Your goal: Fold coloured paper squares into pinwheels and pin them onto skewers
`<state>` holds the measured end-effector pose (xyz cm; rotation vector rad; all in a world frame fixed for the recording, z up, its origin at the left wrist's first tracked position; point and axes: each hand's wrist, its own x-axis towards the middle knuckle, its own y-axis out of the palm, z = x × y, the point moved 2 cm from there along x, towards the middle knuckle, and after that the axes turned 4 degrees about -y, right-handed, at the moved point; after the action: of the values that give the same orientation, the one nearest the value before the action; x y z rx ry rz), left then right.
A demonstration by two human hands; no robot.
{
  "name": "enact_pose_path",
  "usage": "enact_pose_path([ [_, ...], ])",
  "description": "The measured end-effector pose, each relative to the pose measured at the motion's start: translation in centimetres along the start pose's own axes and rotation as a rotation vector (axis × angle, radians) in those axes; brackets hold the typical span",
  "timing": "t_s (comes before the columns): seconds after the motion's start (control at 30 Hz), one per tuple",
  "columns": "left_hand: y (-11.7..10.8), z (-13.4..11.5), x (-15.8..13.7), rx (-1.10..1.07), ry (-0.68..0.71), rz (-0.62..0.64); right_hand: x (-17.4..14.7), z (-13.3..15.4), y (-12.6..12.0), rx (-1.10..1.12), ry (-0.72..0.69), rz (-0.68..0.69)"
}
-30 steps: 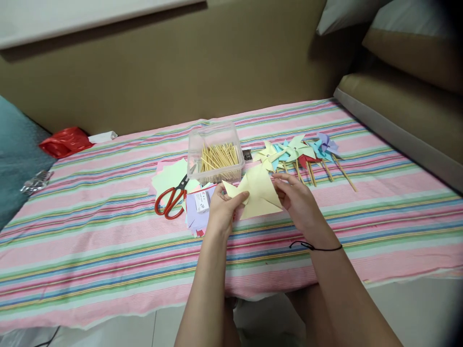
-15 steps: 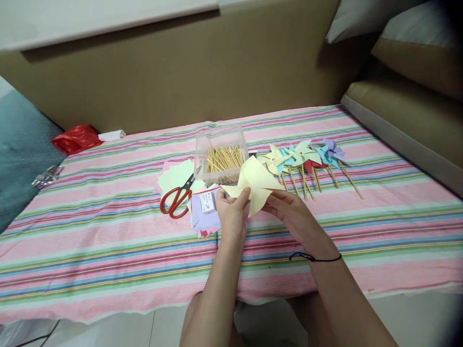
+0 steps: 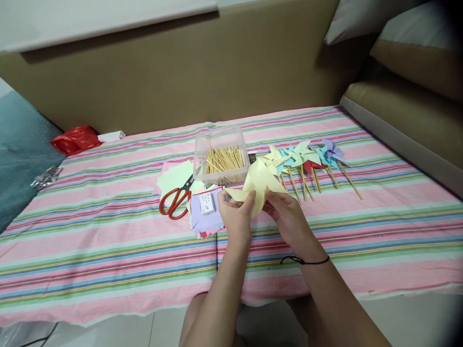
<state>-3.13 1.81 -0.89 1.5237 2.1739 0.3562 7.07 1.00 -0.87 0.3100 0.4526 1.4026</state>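
Observation:
A pale yellow paper pinwheel (image 3: pixel 259 179) with folded blades is held up between both hands, above the striped cloth. My left hand (image 3: pixel 237 212) pinches it at the lower left, thumb on the front face. On its right side my right hand (image 3: pixel 284 212) grips a blade, with the fingers partly hidden behind the paper. No stick shows on this pinwheel. Just left of my left hand, a small white box (image 3: pixel 207 203) rests on a stack of purple and other coloured paper (image 3: pixel 202 221). Beyond the hands stands a clear plastic box (image 3: pixel 221 178) of thin wooden sticks (image 3: pixel 224 159).
Red-handled scissors (image 3: pixel 177 200) lie partly on pale green paper sheets (image 3: pixel 175 178). Several finished pinwheels on sticks (image 3: pixel 302 155) lie at the right. A red plastic bag (image 3: pixel 76 140) and a clear packet (image 3: pixel 47 177) are at the far left. A sofa back (image 3: pixel 181 77) closes off the rear.
My right hand has moved left and its thumb now presses on the pinwheel's front. The pinwheel has shifted slightly right and its lower right blade is folded inward.

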Motion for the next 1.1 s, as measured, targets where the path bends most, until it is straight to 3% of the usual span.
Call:
enact_pose_path([
  [0.4,0.08,0.0,-0.13,0.001,-0.021,0.005,-0.04,-0.15,-0.01,-0.032,-0.04,-0.167],
  [0.67,0.13,-0.29,-0.14,-0.007,-0.044,-0.03,-0.11,-0.26,0.01,-0.091,-0.134,-0.152],
  [1.1,0.38,-0.4,-0.26,0.008,-0.053,-0.018,0.04,-0.29,-0.15,-0.108,-0.139,-0.223],
])
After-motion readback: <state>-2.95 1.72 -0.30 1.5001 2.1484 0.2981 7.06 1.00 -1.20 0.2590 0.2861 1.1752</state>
